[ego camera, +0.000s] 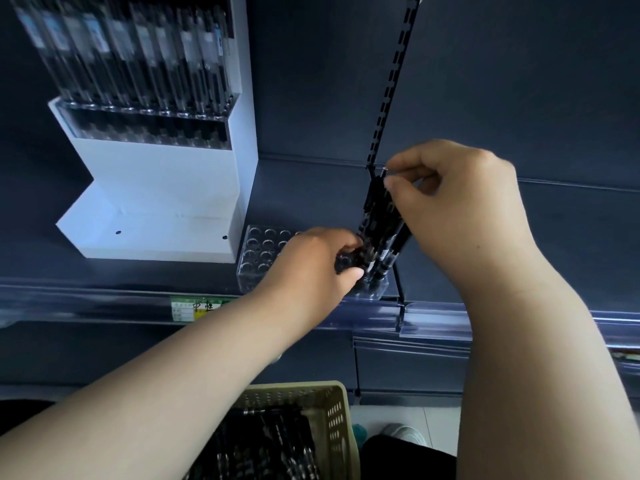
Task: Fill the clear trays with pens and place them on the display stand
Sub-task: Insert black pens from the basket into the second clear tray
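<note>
Clear tray (259, 251) lies on the shelf (304, 188) beneath my hands. My left hand (320, 263) grips its right part with curled fingers. My right hand (460, 209) pinches the tops of black pens (379, 220) standing in it. The white stand (156, 188) is left of my left hand.

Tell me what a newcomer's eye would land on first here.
Centre frame, the right hand pinches the tops of a bundle of black pens standing in a clear tray with round holes, while the left hand grips their lower ends. To the left stands a white stepped display stand already holding a filled tray; a beige perforated basket of pens sits below.
</note>
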`<state>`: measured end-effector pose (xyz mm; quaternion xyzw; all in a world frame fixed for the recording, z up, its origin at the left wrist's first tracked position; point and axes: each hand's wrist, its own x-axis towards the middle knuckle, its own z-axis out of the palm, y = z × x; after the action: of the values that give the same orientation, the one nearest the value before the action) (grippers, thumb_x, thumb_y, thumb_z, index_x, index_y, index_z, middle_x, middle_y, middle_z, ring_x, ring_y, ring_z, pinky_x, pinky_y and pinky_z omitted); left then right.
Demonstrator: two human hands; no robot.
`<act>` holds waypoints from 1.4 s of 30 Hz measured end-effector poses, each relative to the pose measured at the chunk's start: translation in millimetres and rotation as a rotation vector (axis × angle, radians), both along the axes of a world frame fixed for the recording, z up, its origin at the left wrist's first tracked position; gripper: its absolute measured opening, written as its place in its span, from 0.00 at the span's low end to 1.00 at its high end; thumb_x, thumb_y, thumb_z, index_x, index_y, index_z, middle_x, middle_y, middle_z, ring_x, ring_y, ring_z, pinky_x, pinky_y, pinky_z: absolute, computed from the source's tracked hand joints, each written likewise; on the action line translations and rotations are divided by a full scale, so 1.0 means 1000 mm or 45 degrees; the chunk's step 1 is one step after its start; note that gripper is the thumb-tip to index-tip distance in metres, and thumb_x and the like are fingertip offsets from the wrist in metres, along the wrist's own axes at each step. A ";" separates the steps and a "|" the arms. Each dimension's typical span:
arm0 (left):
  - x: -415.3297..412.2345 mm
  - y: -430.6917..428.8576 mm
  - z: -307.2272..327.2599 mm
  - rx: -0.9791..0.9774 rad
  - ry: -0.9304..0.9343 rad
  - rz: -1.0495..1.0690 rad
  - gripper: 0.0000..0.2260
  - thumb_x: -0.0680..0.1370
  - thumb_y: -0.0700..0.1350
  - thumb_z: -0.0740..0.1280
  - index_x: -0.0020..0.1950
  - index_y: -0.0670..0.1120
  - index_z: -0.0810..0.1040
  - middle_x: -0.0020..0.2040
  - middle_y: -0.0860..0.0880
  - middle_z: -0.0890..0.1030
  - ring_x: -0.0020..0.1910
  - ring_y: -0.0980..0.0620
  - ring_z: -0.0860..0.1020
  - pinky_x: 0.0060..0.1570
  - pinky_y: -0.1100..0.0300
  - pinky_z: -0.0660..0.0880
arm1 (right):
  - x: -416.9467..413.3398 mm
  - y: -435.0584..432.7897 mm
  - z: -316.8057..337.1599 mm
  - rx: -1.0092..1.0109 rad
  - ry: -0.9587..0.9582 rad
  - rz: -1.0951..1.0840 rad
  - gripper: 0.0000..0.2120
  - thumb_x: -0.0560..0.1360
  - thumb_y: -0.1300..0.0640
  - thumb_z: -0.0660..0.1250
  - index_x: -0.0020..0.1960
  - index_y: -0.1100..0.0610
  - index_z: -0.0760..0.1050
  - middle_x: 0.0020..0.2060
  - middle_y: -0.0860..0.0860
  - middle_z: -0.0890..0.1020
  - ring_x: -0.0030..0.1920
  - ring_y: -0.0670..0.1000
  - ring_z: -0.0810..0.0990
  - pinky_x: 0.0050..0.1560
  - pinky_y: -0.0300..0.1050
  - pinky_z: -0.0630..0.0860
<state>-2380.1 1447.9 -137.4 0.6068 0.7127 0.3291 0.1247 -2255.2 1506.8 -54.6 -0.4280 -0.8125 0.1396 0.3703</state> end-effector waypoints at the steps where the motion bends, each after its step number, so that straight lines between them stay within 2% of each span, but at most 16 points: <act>1: -0.003 -0.006 0.000 0.022 0.026 0.012 0.16 0.75 0.49 0.69 0.62 0.51 0.76 0.58 0.54 0.79 0.56 0.57 0.75 0.48 0.76 0.60 | -0.001 -0.003 0.002 0.032 -0.001 0.005 0.07 0.73 0.58 0.68 0.49 0.50 0.80 0.35 0.40 0.77 0.37 0.41 0.75 0.40 0.23 0.67; 3: -0.011 -0.020 0.001 0.082 0.072 0.020 0.16 0.76 0.47 0.68 0.63 0.50 0.76 0.60 0.53 0.78 0.59 0.56 0.74 0.52 0.76 0.60 | -0.003 -0.012 0.004 0.121 -0.017 0.006 0.07 0.73 0.58 0.67 0.49 0.51 0.80 0.37 0.43 0.78 0.41 0.44 0.75 0.41 0.27 0.67; 4: -0.015 -0.029 0.003 0.099 0.119 0.027 0.16 0.76 0.47 0.67 0.63 0.49 0.76 0.60 0.52 0.78 0.60 0.55 0.74 0.56 0.72 0.62 | -0.004 -0.018 0.005 0.166 -0.028 0.009 0.07 0.73 0.59 0.67 0.49 0.52 0.80 0.38 0.44 0.78 0.44 0.47 0.76 0.43 0.32 0.69; 6: -0.024 -0.050 0.006 0.132 0.254 0.046 0.15 0.75 0.44 0.67 0.62 0.47 0.77 0.59 0.48 0.79 0.60 0.49 0.75 0.59 0.59 0.70 | -0.008 -0.032 0.001 0.236 -0.047 0.033 0.07 0.73 0.60 0.67 0.49 0.54 0.81 0.39 0.47 0.79 0.46 0.52 0.76 0.46 0.38 0.69; 8: -0.033 -0.074 0.009 0.168 0.420 0.031 0.14 0.72 0.40 0.71 0.57 0.42 0.80 0.53 0.44 0.81 0.54 0.43 0.79 0.51 0.50 0.78 | -0.013 -0.051 -0.009 0.270 -0.086 0.094 0.07 0.73 0.61 0.67 0.49 0.56 0.81 0.41 0.50 0.81 0.47 0.54 0.76 0.48 0.38 0.68; 10: -0.043 -0.097 0.008 0.158 0.546 0.015 0.14 0.68 0.37 0.74 0.53 0.39 0.81 0.48 0.42 0.82 0.49 0.41 0.80 0.45 0.48 0.80 | -0.016 -0.067 -0.023 0.243 -0.153 0.179 0.07 0.72 0.63 0.68 0.50 0.59 0.81 0.43 0.53 0.82 0.48 0.56 0.76 0.50 0.39 0.68; 14: -0.056 -0.146 -0.004 0.062 0.652 0.017 0.11 0.69 0.37 0.72 0.51 0.39 0.81 0.46 0.43 0.82 0.49 0.41 0.79 0.47 0.48 0.78 | -0.024 -0.098 -0.049 0.118 -0.321 0.321 0.07 0.72 0.64 0.68 0.50 0.61 0.81 0.43 0.55 0.83 0.49 0.59 0.77 0.51 0.49 0.74; 18: -0.061 -0.187 -0.030 -0.067 0.656 0.041 0.13 0.74 0.42 0.68 0.57 0.44 0.79 0.52 0.48 0.80 0.55 0.46 0.76 0.52 0.53 0.75 | -0.027 -0.124 -0.084 -0.097 -0.428 0.363 0.10 0.74 0.61 0.66 0.54 0.58 0.80 0.47 0.53 0.82 0.53 0.54 0.76 0.53 0.46 0.74; 20: -0.065 -0.203 -0.048 -0.211 0.587 0.069 0.15 0.77 0.46 0.63 0.63 0.48 0.75 0.58 0.52 0.77 0.60 0.50 0.72 0.55 0.56 0.71 | -0.026 -0.134 -0.108 -0.228 -0.539 0.359 0.11 0.75 0.59 0.64 0.57 0.55 0.79 0.51 0.51 0.81 0.56 0.51 0.75 0.56 0.44 0.73; 22: -0.069 -0.217 -0.065 -0.381 0.474 0.125 0.16 0.78 0.47 0.61 0.66 0.50 0.72 0.61 0.53 0.74 0.62 0.51 0.69 0.57 0.55 0.72 | -0.026 -0.147 -0.129 -0.343 -0.627 0.357 0.12 0.75 0.58 0.64 0.57 0.53 0.78 0.52 0.49 0.80 0.57 0.50 0.74 0.57 0.43 0.72; 27: -0.073 -0.228 -0.089 -0.709 0.354 0.121 0.13 0.78 0.43 0.60 0.62 0.47 0.73 0.61 0.48 0.73 0.61 0.46 0.71 0.58 0.49 0.72 | -0.028 -0.178 -0.172 -0.573 -0.801 0.236 0.12 0.75 0.56 0.62 0.56 0.53 0.78 0.53 0.54 0.80 0.52 0.54 0.78 0.51 0.42 0.73; 31: -0.070 -0.233 -0.106 -0.863 0.397 0.089 0.15 0.78 0.38 0.59 0.64 0.46 0.72 0.61 0.47 0.72 0.60 0.45 0.72 0.58 0.50 0.73 | -0.027 -0.192 -0.194 -0.798 -0.879 0.174 0.15 0.76 0.55 0.63 0.62 0.52 0.74 0.60 0.54 0.75 0.56 0.55 0.76 0.55 0.45 0.75; 35: -0.067 -0.233 -0.119 -0.928 0.443 0.089 0.16 0.78 0.38 0.60 0.65 0.46 0.73 0.62 0.46 0.73 0.59 0.43 0.73 0.59 0.51 0.72 | -0.028 -0.193 -0.204 -0.874 -1.024 0.162 0.15 0.76 0.56 0.63 0.63 0.55 0.73 0.59 0.56 0.75 0.59 0.56 0.74 0.58 0.46 0.74; 42: -0.065 -0.220 -0.136 -1.208 0.182 0.176 0.15 0.80 0.39 0.56 0.65 0.39 0.72 0.64 0.40 0.74 0.63 0.41 0.73 0.61 0.52 0.70 | -0.035 -0.189 -0.220 -1.005 -1.270 0.196 0.16 0.76 0.54 0.65 0.62 0.60 0.73 0.56 0.56 0.78 0.55 0.54 0.77 0.54 0.43 0.75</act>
<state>-2444.7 1228.3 -273.8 0.4554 0.8295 -0.0672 0.3163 -2290.0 1317.3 -274.2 -0.4861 -0.8030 0.2387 -0.2489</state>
